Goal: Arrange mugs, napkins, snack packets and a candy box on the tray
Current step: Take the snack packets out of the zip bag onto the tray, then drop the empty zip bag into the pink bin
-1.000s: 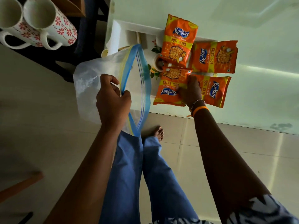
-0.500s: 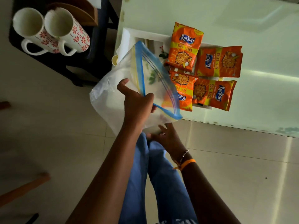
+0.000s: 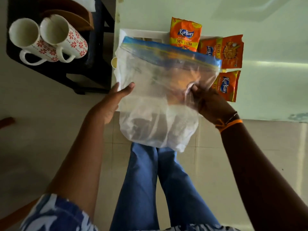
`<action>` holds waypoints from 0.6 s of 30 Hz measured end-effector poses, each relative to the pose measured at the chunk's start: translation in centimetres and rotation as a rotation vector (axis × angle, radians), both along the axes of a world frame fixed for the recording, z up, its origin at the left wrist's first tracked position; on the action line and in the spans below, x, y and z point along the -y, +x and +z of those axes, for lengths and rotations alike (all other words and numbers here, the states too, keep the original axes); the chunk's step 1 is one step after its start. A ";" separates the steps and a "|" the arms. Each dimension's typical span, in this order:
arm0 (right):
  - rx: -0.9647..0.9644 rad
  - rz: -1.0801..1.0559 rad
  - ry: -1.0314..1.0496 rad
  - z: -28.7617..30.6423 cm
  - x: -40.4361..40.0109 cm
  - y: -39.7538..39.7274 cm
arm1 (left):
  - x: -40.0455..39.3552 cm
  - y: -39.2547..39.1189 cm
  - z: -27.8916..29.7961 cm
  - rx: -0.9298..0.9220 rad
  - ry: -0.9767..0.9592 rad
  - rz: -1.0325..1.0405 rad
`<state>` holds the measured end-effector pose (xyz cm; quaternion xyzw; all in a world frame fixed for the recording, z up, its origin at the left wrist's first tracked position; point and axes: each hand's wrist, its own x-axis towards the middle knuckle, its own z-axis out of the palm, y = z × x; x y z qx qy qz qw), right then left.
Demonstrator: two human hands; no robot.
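Observation:
I hold a clear zip bag with a blue seal strip flat over the near part of the white tray. My left hand supports the bag's left edge with fingers behind it. My right hand pinches the bag's right side. Orange snack packets lie on the tray: one at the back, one at the right, one nearer; another shows dimly through the bag. Two white mugs with red flowers stand on a dark stool at the left.
The tray sits at the near left corner of a pale green table. A brown wooden holder stands behind the mugs on the black stool. My legs in blue trousers stand on the tiled floor below.
The bag has turned from edge-on to flat, covering the tray's near packets. My right hand left the packets, passed below the bag and now grips its right side. My left hand shifted to the left edge.

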<state>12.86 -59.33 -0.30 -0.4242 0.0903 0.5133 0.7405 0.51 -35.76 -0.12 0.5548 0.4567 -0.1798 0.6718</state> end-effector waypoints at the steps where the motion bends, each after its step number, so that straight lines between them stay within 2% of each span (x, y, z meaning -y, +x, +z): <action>1: 0.010 0.021 -0.013 0.2 0.3 0.4 | 0.5 -0.2 -0.1 0.032 -0.122 0.005; 3: 0.034 0.000 -0.066 0.2 1.0 0.9 | 1.7 0.0 -0.6 0.084 -0.234 0.004; 5: 0.087 -0.023 -0.197 -0.1 2.1 1.0 | 2.6 0.4 -1.1 0.151 -0.225 0.061; 8: 0.167 0.123 -0.496 -0.5 4.3 0.1 | 3.5 1.2 -1.3 0.212 -0.193 0.184; 10: 0.185 0.086 -0.515 -0.6 5.5 -1.1 | 3.9 1.4 -1.5 0.217 -0.161 0.176; 12: 0.238 -0.092 -0.498 -0.2 6.2 -2.4 | 4.2 1.6 -1.4 0.200 -0.039 0.118; 15: 0.407 -0.244 -0.591 0.7 6.6 -3.0 | 4.9 2.2 -1.1 0.221 0.287 0.057; 18: 0.504 -0.272 -0.711 1.9 6.6 -2.5 | 5.4 3.1 0.1 0.341 0.367 -0.015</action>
